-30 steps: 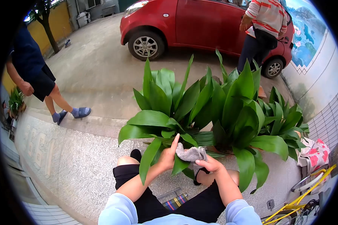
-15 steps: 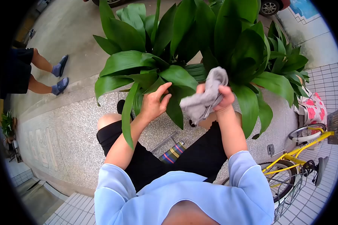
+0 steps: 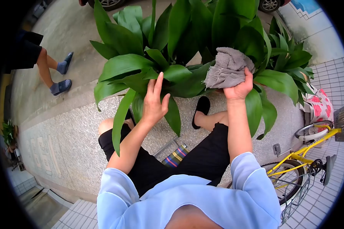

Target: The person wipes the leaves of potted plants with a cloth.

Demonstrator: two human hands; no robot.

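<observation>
A large potted plant with broad, glossy green leaves (image 3: 126, 65) spreads out in front of me. My left hand (image 3: 154, 102) is raised among the lower leaves, its fingers stretched out and apart, with the fingertips at a leaf. It holds nothing that I can see. In my right hand (image 3: 240, 87) is a crumpled grey cloth (image 3: 227, 68) with a frayed edge, gripped at its lower right side. The cloth is up against the leaves on the right and covers part of them. The pot itself is hidden by foliage.
Below my hands, a folding stool with a plaid seat (image 3: 176, 155) shows between my knees. A yellow bicycle (image 3: 294, 158) stands at right near a floral bag (image 3: 321, 108). Another person's legs (image 3: 46, 68) are at upper left. Parked cars (image 3: 269, 4) show behind the plant.
My right hand has moved up and to the right, and the cloth is more spread out. My left fingers have straightened upward. The other person's legs have shifted slightly.
</observation>
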